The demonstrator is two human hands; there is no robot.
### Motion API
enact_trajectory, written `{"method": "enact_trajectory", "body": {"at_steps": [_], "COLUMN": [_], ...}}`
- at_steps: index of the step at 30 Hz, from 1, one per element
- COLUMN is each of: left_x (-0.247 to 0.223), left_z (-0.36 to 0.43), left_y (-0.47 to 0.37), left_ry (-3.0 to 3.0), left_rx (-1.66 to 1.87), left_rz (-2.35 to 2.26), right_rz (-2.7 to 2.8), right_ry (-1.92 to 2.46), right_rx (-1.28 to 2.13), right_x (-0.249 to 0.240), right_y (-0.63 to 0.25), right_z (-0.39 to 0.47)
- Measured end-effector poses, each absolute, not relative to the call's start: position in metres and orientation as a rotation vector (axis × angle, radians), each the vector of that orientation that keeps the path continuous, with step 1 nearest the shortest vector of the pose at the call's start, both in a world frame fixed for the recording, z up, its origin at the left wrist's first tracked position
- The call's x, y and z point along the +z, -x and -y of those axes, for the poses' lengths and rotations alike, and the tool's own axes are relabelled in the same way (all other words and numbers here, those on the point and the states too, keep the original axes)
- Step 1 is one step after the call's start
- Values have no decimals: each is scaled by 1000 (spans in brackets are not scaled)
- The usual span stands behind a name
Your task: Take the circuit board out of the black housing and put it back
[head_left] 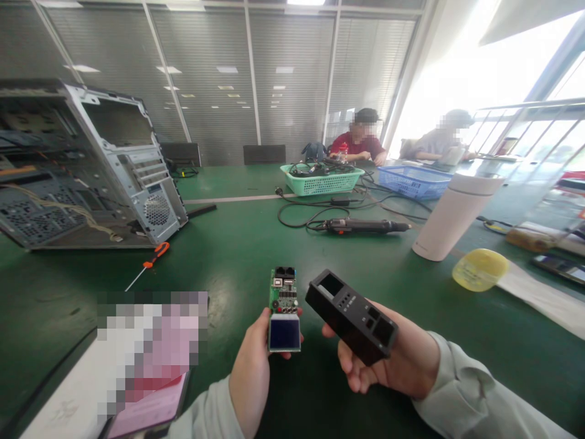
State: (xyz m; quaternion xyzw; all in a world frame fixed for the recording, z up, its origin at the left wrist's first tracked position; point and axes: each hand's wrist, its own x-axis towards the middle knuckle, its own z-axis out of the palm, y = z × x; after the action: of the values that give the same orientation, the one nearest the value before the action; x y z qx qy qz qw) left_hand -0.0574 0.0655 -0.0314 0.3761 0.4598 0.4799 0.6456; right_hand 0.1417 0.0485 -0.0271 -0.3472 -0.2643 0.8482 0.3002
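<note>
My left hand (256,360) grips a green circuit board (284,299) by its sides, above the table. A small dark display (285,333) sits at the board's near end, and two black jacks show at its far end. To the right, my right hand (388,360) is closed around a black plastic housing (350,314). The housing is tilted, with a rectangular window at its upper left and several smaller cut-outs along its face. A gap separates the board from the housing.
An open computer case (137,177) stands at the left, near an orange-handled screwdriver (155,256). Ahead lie a corded electric screwdriver (365,226), a green basket (324,181) of cables and a blue basket (414,183). A pink tumbler (452,213) stands right. Two people sit beyond.
</note>
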Motion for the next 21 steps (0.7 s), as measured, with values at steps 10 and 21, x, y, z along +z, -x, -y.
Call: {"method": "enact_trajectory", "body": {"at_steps": [10, 21], "left_x": [-34, -34], "left_z": [-70, -68], "left_y": [58, 58], "left_ry": [-886, -911], "left_rx": [1051, 1072], "left_rz": [-1045, -1018], "right_rz": [746, 1626], "right_ry": [939, 1655], "right_rx": [1972, 393], "right_x": [-27, -20], "right_y": [-136, -149], "right_z": [-42, -37]}}
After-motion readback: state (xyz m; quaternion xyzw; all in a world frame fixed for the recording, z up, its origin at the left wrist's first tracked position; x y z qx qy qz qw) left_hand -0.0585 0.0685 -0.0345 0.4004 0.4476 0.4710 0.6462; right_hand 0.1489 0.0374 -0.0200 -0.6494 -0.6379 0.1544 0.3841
